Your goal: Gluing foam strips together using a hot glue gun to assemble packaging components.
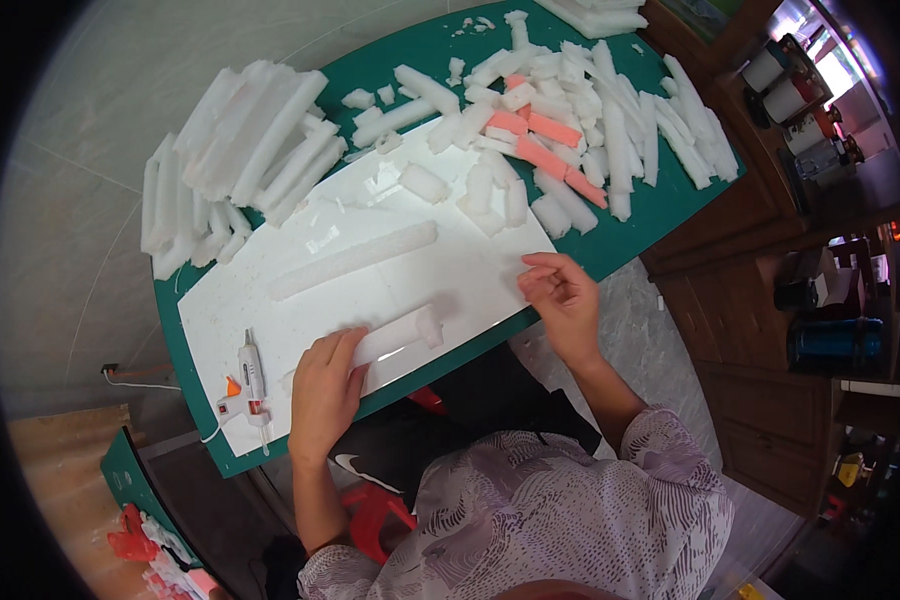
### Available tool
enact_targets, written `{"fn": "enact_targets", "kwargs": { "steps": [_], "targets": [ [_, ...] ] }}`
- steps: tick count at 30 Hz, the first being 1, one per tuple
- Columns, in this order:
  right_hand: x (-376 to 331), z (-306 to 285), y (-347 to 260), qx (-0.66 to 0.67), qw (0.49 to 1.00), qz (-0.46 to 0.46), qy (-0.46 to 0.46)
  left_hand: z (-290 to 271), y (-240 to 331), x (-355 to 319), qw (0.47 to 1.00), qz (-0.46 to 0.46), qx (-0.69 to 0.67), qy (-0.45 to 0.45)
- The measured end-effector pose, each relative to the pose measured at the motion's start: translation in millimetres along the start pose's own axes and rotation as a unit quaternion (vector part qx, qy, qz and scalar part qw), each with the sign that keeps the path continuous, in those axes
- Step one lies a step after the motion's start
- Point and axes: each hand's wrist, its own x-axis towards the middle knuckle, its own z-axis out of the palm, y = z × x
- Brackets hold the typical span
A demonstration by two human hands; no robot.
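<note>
My left hand [325, 385] is closed around the near end of a white foam bar [395, 336], which lies near the front edge of the white board [490, 290]. At the bar's far end sits a small foam block [429, 325], touching it. My right hand [567, 305] hovers to the right, above the table edge, its fingers loosely bent and apart with nothing visible in them. A longer foam strip [355, 262] rests on the board beyond the bar. On the left of the board lies a white glue gun [252, 375] with an orange part.
White foam pieces [610, 120] are heaped at the far right of the green table [660, 225], with several pink foam strips [550, 160] among them. Foam bars [255, 130] are stacked at the far left. A white cable [145, 385] runs off the left edge. Wooden cabinets [760, 430] stand at the right.
</note>
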Motion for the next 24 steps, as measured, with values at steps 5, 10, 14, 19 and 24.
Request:
{"fn": "enact_targets", "kwargs": {
  "steps": [5, 10, 14, 19, 24],
  "targets": [
    [24, -35, -11, -0.106, 0.994, -0.028, 0.015, 1, 2, 8, 0.999, 0.0, 0.001, -0.043],
    [86, -44, -37, -0.421, 0.879, -0.223, -0.011, 4, 13, 12, 1.0, 0.002, 0.009, -0.025],
    [117, -54, -41, -0.476, 0.831, -0.285, 0.041, 0, 16, -7, 1.0, -0.02, 0.007, 0.019],
    [106, -93, -49, -0.454, 0.872, -0.161, 0.081, 4, -5, -32, 0.968, -0.136, -0.171, 0.124],
    [109, -100, -53, -0.458, 0.864, -0.182, 0.105, 2, -13, -43, 0.953, -0.096, -0.179, 0.225]
  ]
}}
